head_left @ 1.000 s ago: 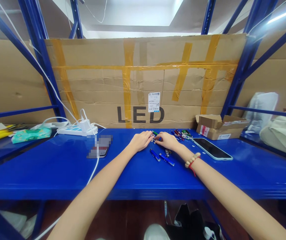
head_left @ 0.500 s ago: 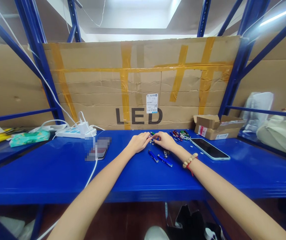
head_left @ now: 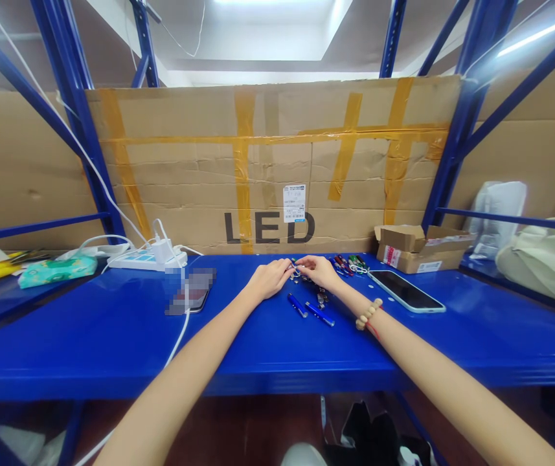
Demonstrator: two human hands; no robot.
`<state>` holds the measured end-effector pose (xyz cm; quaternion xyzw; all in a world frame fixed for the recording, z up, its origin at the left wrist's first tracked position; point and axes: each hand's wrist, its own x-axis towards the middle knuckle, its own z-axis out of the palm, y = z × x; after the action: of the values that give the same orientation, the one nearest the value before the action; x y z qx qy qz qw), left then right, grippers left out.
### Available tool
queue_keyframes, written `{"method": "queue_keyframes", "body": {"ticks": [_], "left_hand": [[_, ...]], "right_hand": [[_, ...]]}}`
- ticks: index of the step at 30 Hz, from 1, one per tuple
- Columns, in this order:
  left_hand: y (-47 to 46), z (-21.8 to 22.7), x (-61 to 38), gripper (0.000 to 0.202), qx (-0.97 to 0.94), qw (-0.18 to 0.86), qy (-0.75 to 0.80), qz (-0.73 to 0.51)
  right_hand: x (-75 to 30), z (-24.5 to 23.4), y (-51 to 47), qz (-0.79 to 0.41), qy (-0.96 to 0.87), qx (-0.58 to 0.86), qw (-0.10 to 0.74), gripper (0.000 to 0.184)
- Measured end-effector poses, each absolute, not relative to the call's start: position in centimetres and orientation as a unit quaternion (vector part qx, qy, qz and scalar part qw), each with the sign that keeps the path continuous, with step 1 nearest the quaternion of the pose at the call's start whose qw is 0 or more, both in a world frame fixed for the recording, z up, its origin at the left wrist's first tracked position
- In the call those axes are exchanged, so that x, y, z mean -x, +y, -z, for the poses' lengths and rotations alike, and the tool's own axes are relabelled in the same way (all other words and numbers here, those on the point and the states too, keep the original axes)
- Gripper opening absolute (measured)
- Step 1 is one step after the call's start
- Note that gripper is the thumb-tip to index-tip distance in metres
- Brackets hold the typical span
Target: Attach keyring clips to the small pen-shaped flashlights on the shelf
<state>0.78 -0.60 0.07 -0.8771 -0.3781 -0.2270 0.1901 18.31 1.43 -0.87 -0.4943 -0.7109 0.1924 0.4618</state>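
Observation:
At the back middle of the blue table, my left hand (head_left: 271, 278) and my right hand (head_left: 320, 270) meet fingertip to fingertip. The fingers of both are closed around something small, mostly hidden, with a shiny bit showing. Small metal pieces (head_left: 322, 300) lie under and beside my right hand. Just in front of the hands are two short blue metal tubes (head_left: 297, 305), lying at a slant and apart from each other. Behind my right wrist sits a group of similar red and green tubes (head_left: 344, 265) with metal rings or clips.
A light-framed phone (head_left: 406, 290) lies to the right, before an opened cardboard box (head_left: 400, 249). On the left are another phone (head_left: 200, 290), partly blurred out, a white power strip (head_left: 134, 261) and its cable (head_left: 178, 346). A large taped cardboard sheet (head_left: 272, 168) stands behind the table (head_left: 238, 349).
My right hand has shifted slightly left, fingers stretched a little further toward my left fingertips. The left hand stays nearly in place. The view has tilted very slightly.

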Motion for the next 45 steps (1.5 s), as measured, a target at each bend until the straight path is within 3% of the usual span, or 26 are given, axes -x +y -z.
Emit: {"method": "queue_keyframes", "body": {"ticks": [8, 17, 21, 25, 31, 39, 45], "left_hand": [[-0.8, -0.2, -0.8, 0.033, 0.88, 0.185, -0.38, 0.218], [-0.9, -0.4, -0.8, 0.033, 0.883, 0.175, -0.38, 0.212], [-1.0, -0.4, -0.8, 0.034, 0.883, 0.173, -0.381, 0.211], [-1.0, -0.4, -0.8, 0.036, 0.883, 0.171, -0.381, 0.214], [-0.8, -0.3, -0.8, 0.035, 0.881, 0.164, -0.387, 0.218], [-0.8, -0.3, -0.7, 0.032, 0.877, 0.165, -0.396, 0.215], [-0.8, -0.4, -0.7, 0.034, 0.875, 0.177, -0.402, 0.205]], "right_hand": [[-18.0, 0.7, 1.2, -0.315, -0.638, 0.5, 0.493, 0.007], [-17.8, 0.2, 0.7, -0.275, -0.66, 0.509, 0.479, 0.026], [-17.9, 0.4, 0.9, -0.254, -0.663, 0.506, 0.49, 0.022], [-18.0, 0.7, 1.2, -0.279, -0.649, 0.497, 0.504, 0.019], [-17.9, 0.6, 0.9, -0.284, -0.646, 0.472, 0.529, 0.032], [-17.2, -0.7, -0.7, -0.392, -0.608, 0.404, 0.559, 0.04], [-16.9, -1.0, -1.0, -0.377, -0.612, 0.418, 0.556, 0.039]]}}
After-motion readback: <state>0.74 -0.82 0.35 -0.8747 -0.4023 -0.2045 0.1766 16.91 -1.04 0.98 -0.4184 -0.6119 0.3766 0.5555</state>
